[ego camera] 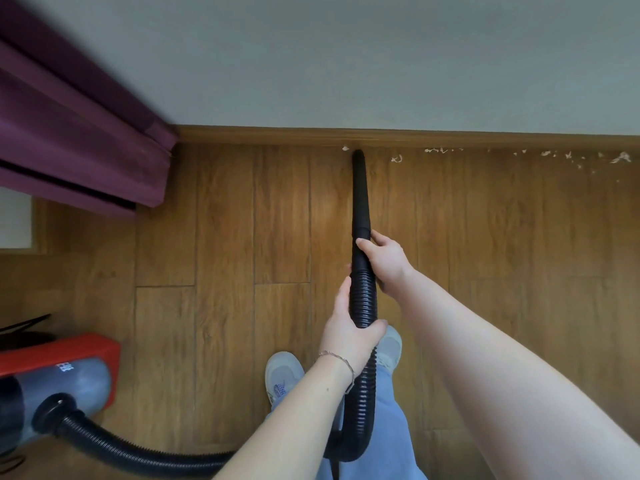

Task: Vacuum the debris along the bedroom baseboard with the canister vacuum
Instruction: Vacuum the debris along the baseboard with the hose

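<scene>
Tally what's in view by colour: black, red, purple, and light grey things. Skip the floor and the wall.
Black: 2, nozzle and hose
Red: 1, box
Purple: 1, curtain
Light grey: 2, shoes
Total: 6

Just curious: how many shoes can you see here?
2. The left shoe stands on the wood floor; the right shoe is partly hidden behind the hose and left hand.

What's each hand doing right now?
Left hand: closed around the hose.
Right hand: closed on the nozzle at its base.
</scene>
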Demonstrator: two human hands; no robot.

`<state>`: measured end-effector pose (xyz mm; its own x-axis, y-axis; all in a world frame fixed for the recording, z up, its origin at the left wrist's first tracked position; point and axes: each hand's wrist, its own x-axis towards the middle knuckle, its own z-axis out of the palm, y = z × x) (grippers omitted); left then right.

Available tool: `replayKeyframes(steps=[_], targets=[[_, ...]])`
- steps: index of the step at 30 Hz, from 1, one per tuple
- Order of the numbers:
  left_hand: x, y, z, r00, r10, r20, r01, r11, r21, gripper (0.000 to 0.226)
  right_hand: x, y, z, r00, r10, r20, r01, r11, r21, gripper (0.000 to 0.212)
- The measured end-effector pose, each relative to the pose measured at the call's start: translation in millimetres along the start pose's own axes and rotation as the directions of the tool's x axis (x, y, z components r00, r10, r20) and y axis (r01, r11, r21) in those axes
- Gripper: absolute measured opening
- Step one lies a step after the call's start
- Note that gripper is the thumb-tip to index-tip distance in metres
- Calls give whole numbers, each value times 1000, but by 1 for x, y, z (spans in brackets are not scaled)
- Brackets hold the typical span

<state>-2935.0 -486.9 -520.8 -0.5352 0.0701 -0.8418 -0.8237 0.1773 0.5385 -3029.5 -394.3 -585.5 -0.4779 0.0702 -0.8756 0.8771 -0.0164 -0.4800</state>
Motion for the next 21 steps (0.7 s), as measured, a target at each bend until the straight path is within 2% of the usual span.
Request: replayKeyframes(steps=[8,17,21], targets=[[-4,2,15,1000,-2,-7,3,1000,17,81,1,5,-14,1000,3,-6,-3,1000,10,59],[1,-1,0,995,-1,-96,-4,999,-43,80,9,-8,18,997,-45,59,52,990,-133,61],[1,-4,1,997,-12,-77,9,999,-33,81,9,-2,14,998,-30,47,35,994,-100,61]])
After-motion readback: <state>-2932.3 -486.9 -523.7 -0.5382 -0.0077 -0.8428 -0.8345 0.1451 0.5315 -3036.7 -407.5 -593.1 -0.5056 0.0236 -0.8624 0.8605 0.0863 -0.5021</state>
